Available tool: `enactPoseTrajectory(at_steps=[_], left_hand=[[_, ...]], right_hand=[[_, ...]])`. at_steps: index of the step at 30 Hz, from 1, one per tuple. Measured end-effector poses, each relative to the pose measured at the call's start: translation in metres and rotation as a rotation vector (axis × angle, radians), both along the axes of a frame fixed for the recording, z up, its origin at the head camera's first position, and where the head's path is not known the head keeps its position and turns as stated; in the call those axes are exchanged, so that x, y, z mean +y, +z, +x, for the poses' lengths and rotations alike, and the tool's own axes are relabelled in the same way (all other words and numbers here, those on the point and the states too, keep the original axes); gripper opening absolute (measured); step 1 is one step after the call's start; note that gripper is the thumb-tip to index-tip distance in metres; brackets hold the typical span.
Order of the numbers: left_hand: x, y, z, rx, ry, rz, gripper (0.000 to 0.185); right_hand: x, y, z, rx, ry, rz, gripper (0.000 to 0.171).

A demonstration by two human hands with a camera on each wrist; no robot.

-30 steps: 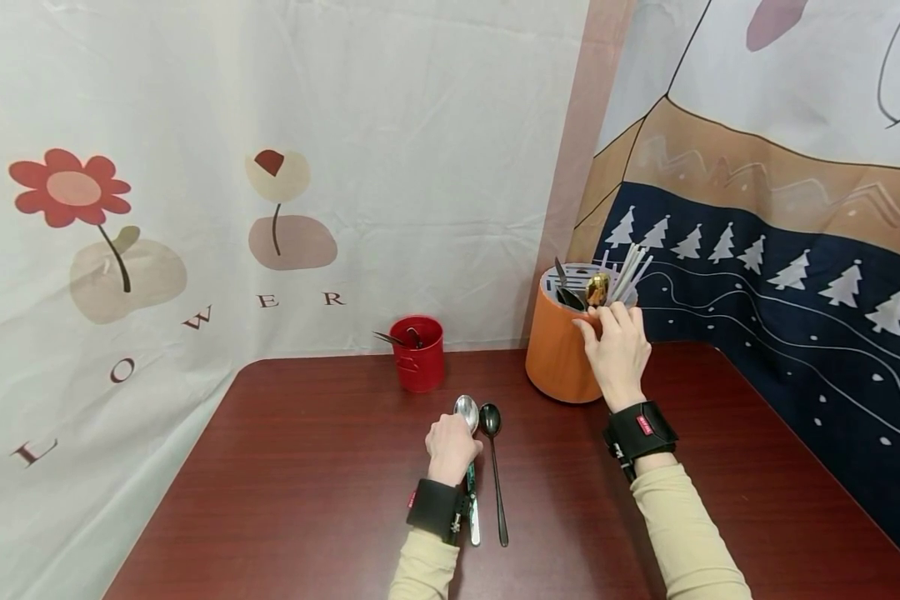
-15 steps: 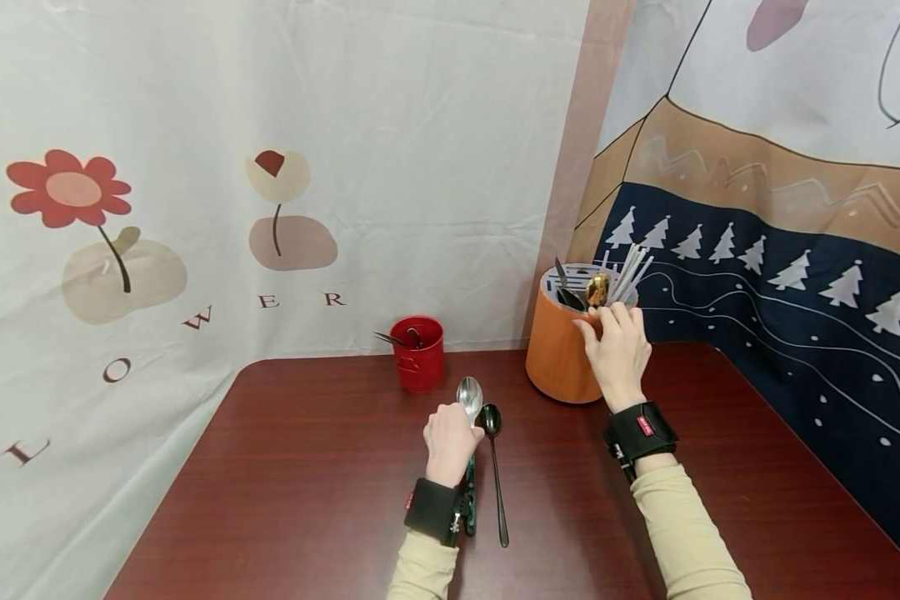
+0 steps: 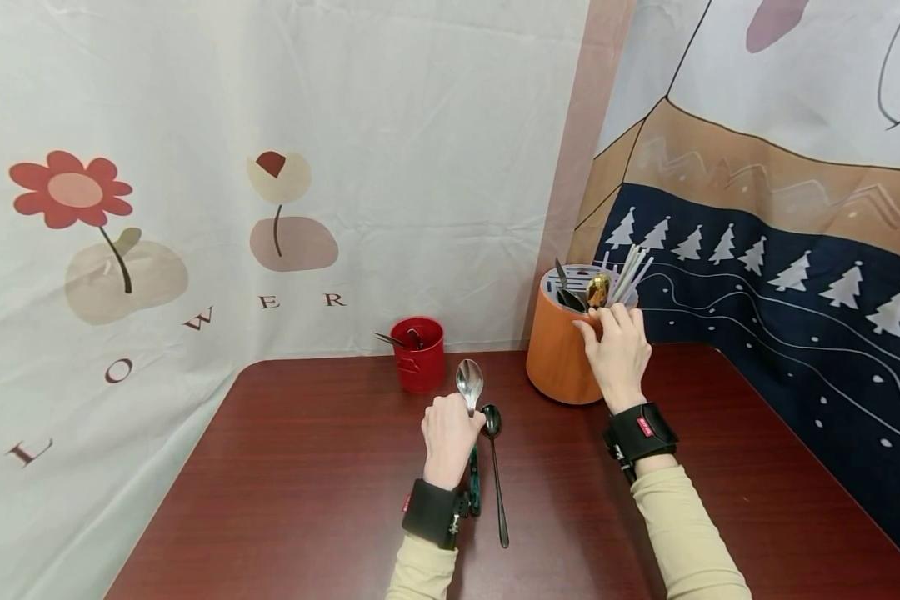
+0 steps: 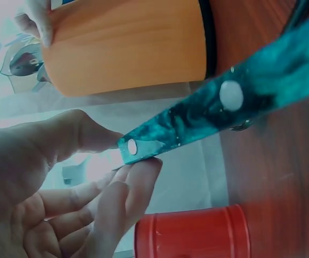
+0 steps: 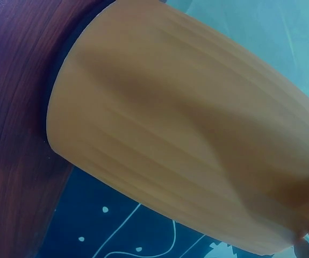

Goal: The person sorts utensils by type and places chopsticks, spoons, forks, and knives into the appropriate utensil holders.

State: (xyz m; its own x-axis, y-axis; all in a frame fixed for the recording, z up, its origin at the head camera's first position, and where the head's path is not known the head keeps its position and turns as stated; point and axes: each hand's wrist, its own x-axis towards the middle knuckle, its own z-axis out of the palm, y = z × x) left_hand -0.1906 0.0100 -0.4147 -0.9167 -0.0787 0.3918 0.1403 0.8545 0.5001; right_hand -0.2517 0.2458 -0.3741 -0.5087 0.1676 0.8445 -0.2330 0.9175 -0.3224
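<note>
My left hand (image 3: 447, 437) pinches a spoon with a silver bowl (image 3: 469, 379) and a teal marbled handle (image 4: 192, 115). In the left wrist view thumb and fingertips meet at the handle's narrow end, near the neck; its wide end slants toward the table. In the head view the bowl points away from me. Just right of it a long dark spoon (image 3: 492, 421) lies on the table. My right hand (image 3: 618, 354) holds the near rim of an orange utensil holder (image 3: 560, 354), fingers over the edge; in the right wrist view the holder's wall (image 5: 170, 118) hides most of the hand.
A red cup (image 3: 418, 367) with a few utensils stands at the back, left of the holder. Knives, a gold spoon (image 3: 597, 289) and white sticks (image 3: 630, 271) rise from the holder's slotted top. Printed cloths hang behind and right of the brown table (image 3: 315, 483).
My left hand has moved a little up and away from me, carrying the teal-handled spoon; its bowl now sits farther toward the red cup. My right hand stays at the holder's rim.
</note>
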Motion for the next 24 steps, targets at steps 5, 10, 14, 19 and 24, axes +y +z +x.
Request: enactPoseTrajectory(at_steps=[5, 10, 14, 19, 24], left_hand=[[-0.001, 0.004, 0.001, 0.053, -0.018, 0.03, 0.04], [-0.001, 0.009, 0.004, 0.12, -0.024, 0.058, 0.038], [0.0, 0.013, 0.006, 0.182, -0.022, 0.074, 0.028], [0.002, 0.016, 0.009, 0.233, -0.022, 0.105, 0.013], [0.004, 0.02, 0.011, 0.267, -0.028, 0.107, 0.013]], right_hand=[[0.0, 0.0, 0.0, 0.007, -0.004, 0.0, 0.029], [0.0, 0.0, -0.001, 0.012, -0.007, 0.001, 0.03], [0.0, 0.0, -0.001, 0.014, -0.006, 0.001, 0.029], [0.0, 0.0, 0.0, 0.015, -0.005, 0.002, 0.03], [0.0, 0.0, 0.0, 0.02, -0.004, 0.001, 0.029]])
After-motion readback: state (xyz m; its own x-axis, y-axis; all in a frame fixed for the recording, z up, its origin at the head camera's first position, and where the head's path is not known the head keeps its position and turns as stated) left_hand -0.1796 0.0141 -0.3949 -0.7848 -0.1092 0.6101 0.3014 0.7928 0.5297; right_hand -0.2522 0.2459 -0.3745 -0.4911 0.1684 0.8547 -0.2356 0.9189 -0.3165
